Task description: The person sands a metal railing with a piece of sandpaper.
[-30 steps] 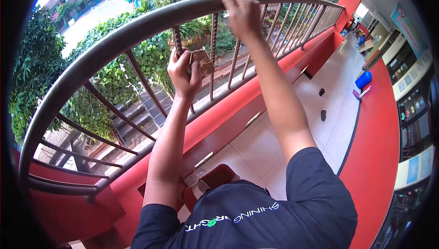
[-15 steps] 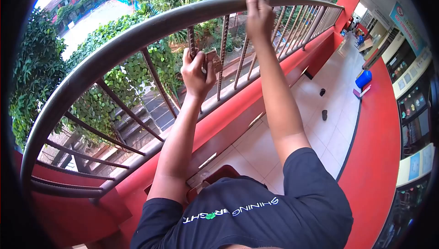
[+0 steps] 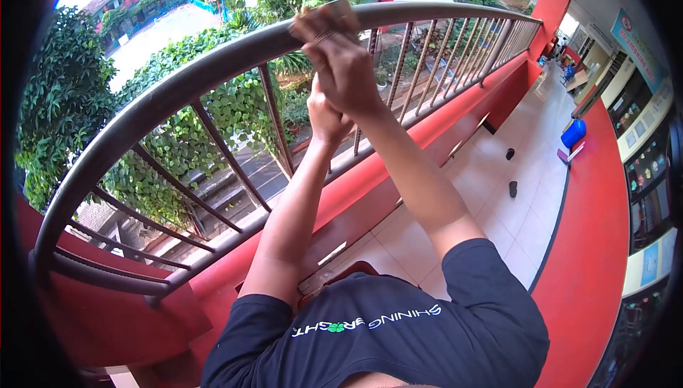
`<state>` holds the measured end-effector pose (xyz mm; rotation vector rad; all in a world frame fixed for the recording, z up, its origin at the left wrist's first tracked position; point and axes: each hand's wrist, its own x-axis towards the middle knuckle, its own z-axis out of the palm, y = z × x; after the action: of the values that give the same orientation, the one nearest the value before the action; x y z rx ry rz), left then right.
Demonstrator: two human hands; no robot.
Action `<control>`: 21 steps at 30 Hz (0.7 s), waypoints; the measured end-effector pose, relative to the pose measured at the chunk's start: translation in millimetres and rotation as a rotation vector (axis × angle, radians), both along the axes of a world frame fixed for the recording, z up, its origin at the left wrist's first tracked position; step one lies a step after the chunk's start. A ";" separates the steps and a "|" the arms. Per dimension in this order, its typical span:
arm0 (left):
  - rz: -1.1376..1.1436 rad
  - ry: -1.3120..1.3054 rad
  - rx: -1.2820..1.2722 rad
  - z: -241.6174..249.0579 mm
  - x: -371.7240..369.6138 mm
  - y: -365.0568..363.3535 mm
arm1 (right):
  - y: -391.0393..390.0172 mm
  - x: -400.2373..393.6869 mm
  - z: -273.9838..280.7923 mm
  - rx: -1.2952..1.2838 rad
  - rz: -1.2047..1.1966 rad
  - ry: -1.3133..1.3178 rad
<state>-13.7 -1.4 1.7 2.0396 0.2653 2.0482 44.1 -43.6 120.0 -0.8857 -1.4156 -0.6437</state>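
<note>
My right hand (image 3: 345, 67) reaches up to the grey top rail (image 3: 178, 82) of a balcony railing and presses a brownish, sandpaper-like piece (image 3: 334, 9) against it. My left hand (image 3: 325, 123) is raised just below, between the rusty balusters (image 3: 277, 124). The right hand and wrist cover most of it, so its fingers and whatever they hold are hidden. Both forearms cross in front of the railing.
A red low wall (image 3: 398, 167) runs under the railing along a tiled walkway (image 3: 526, 210). A blue container (image 3: 573, 133) and two small dark objects (image 3: 512, 189) lie farther down the floor. Green plants (image 3: 64, 103) and a street lie beyond the rail. A red curved ledge (image 3: 590, 245) borders the right.
My right hand slid left along the top rail, toward me, and now sits above the left hand. The left hand, which held a brown piece on a baluster, is now covered.
</note>
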 end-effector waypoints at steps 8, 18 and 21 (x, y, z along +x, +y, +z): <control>-0.057 0.150 -0.035 -2.0 -8.0 8.1 | 0.3 -11.3 10.5 -0.066 -0.118 0.144; -0.248 0.123 -0.167 2.9 -15.0 -1.6 | -2.3 -41.6 1.1 -0.062 -0.045 0.037; -0.362 0.226 -0.327 5.5 -26.0 -12.8 | -9.5 -44.3 -6.6 -0.023 0.070 -0.274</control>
<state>-39.6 -14.2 7.2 1.9440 0.2320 1.4600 -0.2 -53.0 113.4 -0.7836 -1.6938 -0.7169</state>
